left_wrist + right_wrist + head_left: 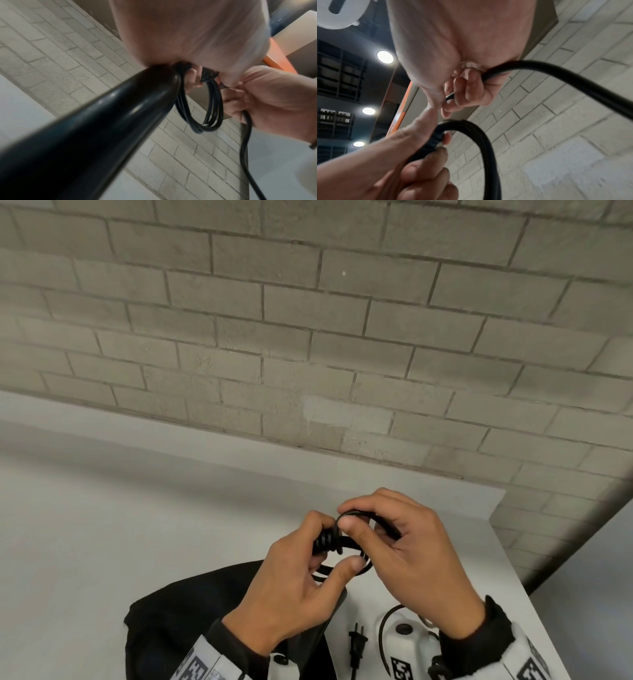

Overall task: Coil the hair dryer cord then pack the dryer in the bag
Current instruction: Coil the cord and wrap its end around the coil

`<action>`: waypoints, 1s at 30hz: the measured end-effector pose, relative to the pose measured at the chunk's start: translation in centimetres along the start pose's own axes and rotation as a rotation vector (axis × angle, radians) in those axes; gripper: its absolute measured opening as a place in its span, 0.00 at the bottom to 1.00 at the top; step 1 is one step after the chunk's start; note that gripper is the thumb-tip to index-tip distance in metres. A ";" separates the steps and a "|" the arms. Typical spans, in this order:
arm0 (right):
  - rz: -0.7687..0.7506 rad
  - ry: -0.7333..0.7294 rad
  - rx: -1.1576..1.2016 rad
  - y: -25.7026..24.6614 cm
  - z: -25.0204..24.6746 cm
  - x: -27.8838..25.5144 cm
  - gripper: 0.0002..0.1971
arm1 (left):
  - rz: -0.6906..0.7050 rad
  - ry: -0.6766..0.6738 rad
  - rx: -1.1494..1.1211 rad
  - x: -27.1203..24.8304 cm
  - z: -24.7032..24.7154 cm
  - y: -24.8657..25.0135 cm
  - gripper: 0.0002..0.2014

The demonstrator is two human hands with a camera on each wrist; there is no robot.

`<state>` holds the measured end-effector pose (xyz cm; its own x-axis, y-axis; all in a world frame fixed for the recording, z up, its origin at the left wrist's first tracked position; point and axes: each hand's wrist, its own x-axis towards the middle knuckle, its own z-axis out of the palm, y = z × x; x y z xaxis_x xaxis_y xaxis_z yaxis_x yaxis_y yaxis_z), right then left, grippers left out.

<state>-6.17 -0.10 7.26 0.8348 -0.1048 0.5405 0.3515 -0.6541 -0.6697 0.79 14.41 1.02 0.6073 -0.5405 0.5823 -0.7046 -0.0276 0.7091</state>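
Both hands hold the black hair dryer cord [363, 568] above the white table [102, 525]. My left hand [329, 546] grips the ribbed cord end [325, 541] at the dryer's handle. Its thumb presses the coiled loops [205, 108]. The glossy black dryer handle [102, 128] runs back under that palm and is hidden in the head view. My right hand [352, 518] pinches a cord loop [573, 81] between thumb and fingers. The plug [358, 642] hangs free below the hands. The black bag [191, 611] lies crumpled on the table beneath my left wrist.
A grey brick wall [308, 354] rises right behind the table. The table's right edge [513, 549] is close to my right hand. A white wrist device with a black marker [400, 659] shows at the bottom.
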 end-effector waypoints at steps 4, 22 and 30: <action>0.092 0.018 0.158 1.0 0.4 0.2 0.04 | -0.013 0.022 -0.031 -0.2 0.4 -0.2 0.12; 0.173 -0.110 0.399 5.1 1.2 -3.1 0.11 | -0.001 0.048 -0.104 -0.4 0.4 -0.6 0.15; 0.189 -0.228 0.198 4.4 0.4 -2.6 0.07 | 0.015 0.045 -0.099 -0.4 0.5 -0.3 0.09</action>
<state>-6.59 -2.40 2.70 0.9583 -0.0257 0.2847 0.2383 -0.4785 -0.8452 0.59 14.21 0.35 0.6145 -0.5018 0.6087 -0.6753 0.0643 0.7348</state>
